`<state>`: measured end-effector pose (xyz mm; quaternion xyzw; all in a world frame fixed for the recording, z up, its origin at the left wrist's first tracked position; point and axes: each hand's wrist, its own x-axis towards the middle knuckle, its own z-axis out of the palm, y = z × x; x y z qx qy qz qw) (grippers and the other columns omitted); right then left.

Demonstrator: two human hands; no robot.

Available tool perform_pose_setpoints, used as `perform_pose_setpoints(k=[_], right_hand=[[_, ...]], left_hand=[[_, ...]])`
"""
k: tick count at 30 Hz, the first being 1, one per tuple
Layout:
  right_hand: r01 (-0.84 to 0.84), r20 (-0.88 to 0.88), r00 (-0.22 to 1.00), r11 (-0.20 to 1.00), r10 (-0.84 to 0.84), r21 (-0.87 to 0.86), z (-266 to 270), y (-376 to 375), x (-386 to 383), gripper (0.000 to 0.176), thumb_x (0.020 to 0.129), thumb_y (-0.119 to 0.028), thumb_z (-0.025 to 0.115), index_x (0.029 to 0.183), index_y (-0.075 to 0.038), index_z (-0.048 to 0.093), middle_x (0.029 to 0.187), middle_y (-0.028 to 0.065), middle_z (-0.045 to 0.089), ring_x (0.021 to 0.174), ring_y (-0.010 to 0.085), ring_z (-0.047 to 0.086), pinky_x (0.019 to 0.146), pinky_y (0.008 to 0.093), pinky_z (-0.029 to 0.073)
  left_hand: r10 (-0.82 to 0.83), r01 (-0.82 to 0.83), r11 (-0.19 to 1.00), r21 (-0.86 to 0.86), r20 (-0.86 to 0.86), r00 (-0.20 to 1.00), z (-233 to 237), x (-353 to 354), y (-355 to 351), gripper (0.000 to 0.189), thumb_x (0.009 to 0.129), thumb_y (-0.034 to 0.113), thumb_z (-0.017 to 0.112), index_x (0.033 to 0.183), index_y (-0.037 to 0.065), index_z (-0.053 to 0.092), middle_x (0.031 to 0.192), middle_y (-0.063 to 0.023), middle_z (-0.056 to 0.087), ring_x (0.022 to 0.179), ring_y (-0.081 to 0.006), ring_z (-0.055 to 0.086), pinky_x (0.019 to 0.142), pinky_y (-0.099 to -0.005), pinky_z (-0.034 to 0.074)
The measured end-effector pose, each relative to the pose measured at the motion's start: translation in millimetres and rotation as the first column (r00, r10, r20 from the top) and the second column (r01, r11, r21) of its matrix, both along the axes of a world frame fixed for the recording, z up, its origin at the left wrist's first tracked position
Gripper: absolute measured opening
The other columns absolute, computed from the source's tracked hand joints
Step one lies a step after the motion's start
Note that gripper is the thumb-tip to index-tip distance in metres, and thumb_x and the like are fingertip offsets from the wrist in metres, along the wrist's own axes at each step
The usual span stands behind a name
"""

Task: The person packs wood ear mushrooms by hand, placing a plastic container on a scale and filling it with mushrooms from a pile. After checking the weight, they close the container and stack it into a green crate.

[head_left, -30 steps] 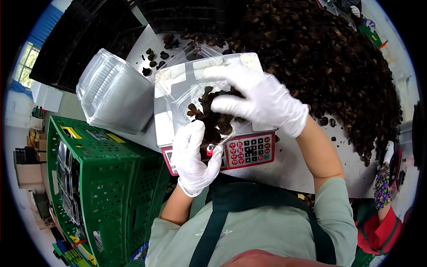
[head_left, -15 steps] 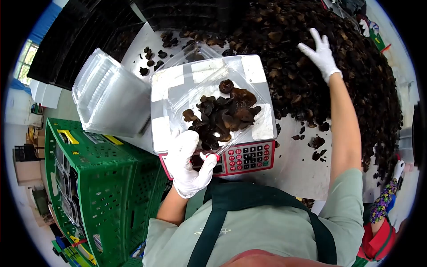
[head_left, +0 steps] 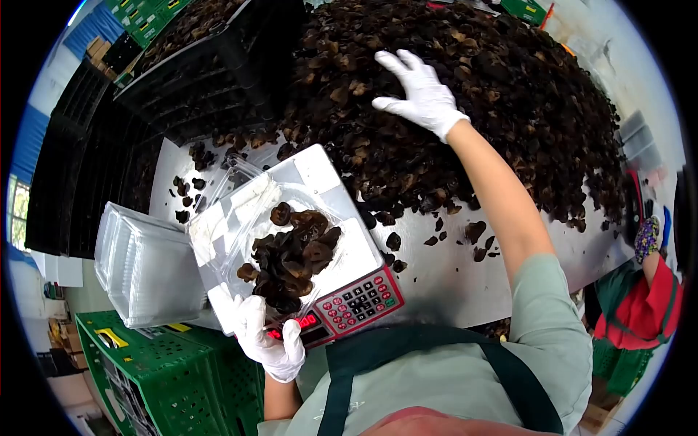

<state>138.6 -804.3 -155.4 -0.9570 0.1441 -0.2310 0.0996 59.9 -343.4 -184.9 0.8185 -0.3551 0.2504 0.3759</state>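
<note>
A clear plastic container (head_left: 234, 229) holding several dark wood ear mushrooms (head_left: 291, 258) sits on a digital weighing scale (head_left: 340, 218). My left hand (head_left: 270, 341), in a white glove, is curled at the container's near edge, fingers and thumb around the rim beside the lit red display; the exact contact is hard to see through the clear plastic. My right hand (head_left: 425, 98), also gloved in white, is over the large mushroom pile (head_left: 502, 116), palm down, with fingers and thumb apart and nothing in them.
Nested clear containers (head_left: 149, 265) stand left of the scale, above a green crate (head_left: 167, 370). Black crates (head_left: 211, 80) rise at the far left. Loose mushroom pieces lie on the metal table (head_left: 429, 283). At the right, another person's patterned sleeve (head_left: 646, 238) shows.
The view has swung, so the scale appears lower left and tilted. My right hand has shifted left across the pile, still open. My left hand stays at the container's edge.
</note>
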Motion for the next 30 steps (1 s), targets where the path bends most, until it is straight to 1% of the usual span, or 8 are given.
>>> perform_pose_setpoints(k=[3,7,10,13,16,23,27,30], right_hand=[[-0.087,-0.277,0.959,0.993,0.062,-0.08,-1.1,22.2,17.5,0.081,0.084,-0.053,0.075,0.154,-0.037,0.039,0.163,0.0171,0.03,0.143,0.0419,0.039,0.11,0.0524,0.046],[0.022,-0.236,0.972,0.996,-0.001,0.087,-19.9,1.0,22.1,0.036,0.087,-0.038,0.074,0.117,-0.018,0.073,0.12,0.0114,0.063,0.111,0.0335,0.064,0.094,0.042,0.054],[-0.038,-0.085,0.995,0.978,0.056,0.204,-17.9,-19.6,14.1,0.023,0.086,-0.026,0.072,0.104,-0.014,0.077,0.11,0.0133,0.071,0.106,0.0328,0.067,0.095,0.0401,0.053],[-0.123,0.135,0.99,0.619,0.028,0.776,4.7,-23.2,-8.6,0.023,0.088,-0.026,0.076,0.098,-0.005,0.076,0.092,0.0024,0.073,0.09,0.0162,0.065,0.086,0.0325,0.051],[-0.178,0.153,0.984,0.397,0.094,0.9,23.1,-24.9,-23.7,0.021,0.092,-0.025,0.074,0.101,-0.006,0.073,0.089,-0.0022,0.068,0.072,0.0059,0.051,0.068,0.0229,0.043],[-0.334,0.256,0.911,0.216,0.324,0.917,63.3,53.7,-30.6,0.018,0.094,-0.019,0.071,0.105,-0.005,0.073,0.088,-0.001,0.067,0.065,0.0049,0.049,0.062,0.0205,0.042],[-0.451,0.296,0.782,0.17,0.549,0.876,83.4,141.9,-28.0,0.021,0.092,-0.018,0.074,0.105,-0.001,0.074,0.089,0.0007,0.069,0.073,0.0068,0.059,0.071,0.0219,0.048],[-0.781,0.321,0.483,0.236,0.815,0.578,62.2,191.0,-17.7,0.029,0.09,-0.03,0.073,0.105,-0.006,0.075,0.098,0.006,0.072,0.094,0.0193,0.066,0.086,0.0321,0.052]], left_hand=[[-0.015,0.015,0.999,-0.042,-0.003,1.0,-4.1,0.8,-0.5,0.053,0.088,0.018,0.07,0.135,0.0,0.055,0.121,-0.0187,0.063,0.111,-0.0362,0.061,0.111,-0.0588,0.039],[-0.009,0.008,0.999,-0.054,-0.004,1.0,-4.0,-0.3,-2.6,0.052,0.089,0.018,0.07,0.134,-0.001,0.055,0.12,-0.0186,0.064,0.11,-0.0358,0.061,0.111,-0.0586,0.039],[-0.028,0.026,0.996,-0.085,-0.025,0.999,0.1,2.2,-3.3,0.051,0.089,0.018,0.07,0.135,0.0,0.056,0.119,-0.0179,0.064,0.11,-0.0355,0.061,0.111,-0.0582,0.038],[-0.073,0.073,0.997,-0.026,0.024,0.997,6.7,6.5,1.3,0.052,0.087,0.016,0.072,0.134,0.0,0.057,0.119,-0.0169,0.064,0.109,-0.0347,0.062,0.112,-0.0579,0.037],[-0.16,0.152,0.984,-0.096,-0.088,0.983,8.1,13.2,3.4,0.051,0.084,0.009,0.074,0.132,-0.001,0.059,0.12,-0.0167,0.065,0.111,-0.0323,0.062,0.114,-0.0574,0.036],[-0.242,0.147,0.947,-0.286,-0.334,0.911,3.1,24.6,14.5,0.048,0.086,-0.001,0.07,0.132,-0.002,0.058,0.137,-0.0214,0.052,0.124,-0.03,0.056,0.112,-0.0463,0.039],[-0.285,0.12,0.908,-0.4,-0.382,0.879,17.4,25.5,5.1,0.049,0.09,-0.005,0.068,0.137,-0.001,0.055,0.122,-0.0085,0.056,0.111,-0.0181,0.057,0.098,-0.0315,0.046],[-0.314,0.108,0.886,-0.452,-0.411,0.856,12.5,24.7,8.1,0.052,0.091,-0.004,0.068,0.14,-0.002,0.051,0.131,-0.0117,0.057,0.116,-0.0198,0.058,0.1,-0.0329,0.047]])
